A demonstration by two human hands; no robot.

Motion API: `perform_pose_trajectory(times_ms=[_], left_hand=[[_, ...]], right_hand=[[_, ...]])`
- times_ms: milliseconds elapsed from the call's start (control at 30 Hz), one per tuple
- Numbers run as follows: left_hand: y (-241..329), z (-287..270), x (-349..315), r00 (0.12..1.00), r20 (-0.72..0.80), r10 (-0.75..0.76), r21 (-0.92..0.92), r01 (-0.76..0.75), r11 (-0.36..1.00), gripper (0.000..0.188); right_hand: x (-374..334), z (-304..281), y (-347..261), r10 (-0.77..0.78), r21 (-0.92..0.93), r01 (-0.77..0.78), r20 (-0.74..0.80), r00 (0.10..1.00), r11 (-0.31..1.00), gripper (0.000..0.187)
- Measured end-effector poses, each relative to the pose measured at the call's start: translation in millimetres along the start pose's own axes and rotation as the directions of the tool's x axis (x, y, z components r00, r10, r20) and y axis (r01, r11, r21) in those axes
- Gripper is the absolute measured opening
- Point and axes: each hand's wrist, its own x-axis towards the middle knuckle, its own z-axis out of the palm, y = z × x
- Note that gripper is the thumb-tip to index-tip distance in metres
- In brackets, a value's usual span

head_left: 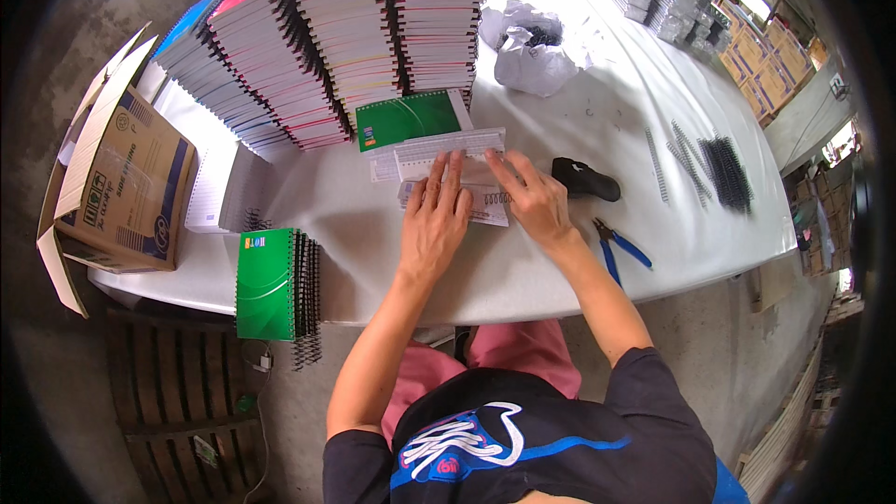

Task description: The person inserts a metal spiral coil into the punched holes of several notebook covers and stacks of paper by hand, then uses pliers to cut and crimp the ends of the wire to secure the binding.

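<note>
Pressing down at the centre of the frame, both hands lie on a loose stack of ruled pages (467, 189) on the white bench (560, 261). The left hand (436, 215) is flat, fingers spread and extended, palm on the sheets, gripping nothing. The right hand (534, 198) rests beside it, fingers stretched toward the pages' upper edge, with a short black wire coil (497, 198) lying on the paper between the two hands; whether its fingertips pinch the paper cannot be told. Just above the pages lies a green notebook cover (413, 118), leaning against tall stacks of spiral notebooks (336, 37) across the upper middle of the frame. Right of the right hand sits a black tool (585, 178), and below it blue-handled pliers (618, 247) near the bench edge. Loose black binding coils (714, 170) lie at the right. A white crumpled bag (530, 47) sits at upper centre-right. A green bound notebook (269, 284) rests at lower left, beside an open cardboard box (117, 187).
</note>
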Motion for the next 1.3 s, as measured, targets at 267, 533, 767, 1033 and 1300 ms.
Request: perform_pose_trajectory(times_ms=[267,533,767,1033,1300], left_hand=[[-1,11,-20,0.998,0.038,0.059,0.022,-0.06,0.998,0.008],[1,-1,-6,0.999,0.038,-0.004,0.022,0.004,1.0,0.007],[11,1,5,0.994,-0.061,-0.096,-0.072,0.091,0.993,0.02],[13,-4,-2,0.977,-0.184,-0.11,-0.188,0.075,0.979,0.042],[58,-42,-27,0.947,-0.052,-0.317,-0.185,0.303,0.935,0.047]], right_hand=[[-6,4,-3,0.012,-0.064,-0.013,-0.011,1.0,0.998,0.065],[-6,-4,-1,0.009,-0.14,-0.009,0.003,1.0,0.99,0.066],[8,-5,-2,0.283,0.424,-0.296,0.095,0.954,0.856,0.04],[29,-106,8,0.49,0.663,-0.696,0.525,0.696,0.277,0.054],[-13,-116,-9,0.253,0.571,-0.67,0.641,0.725,0.474,0.022]])
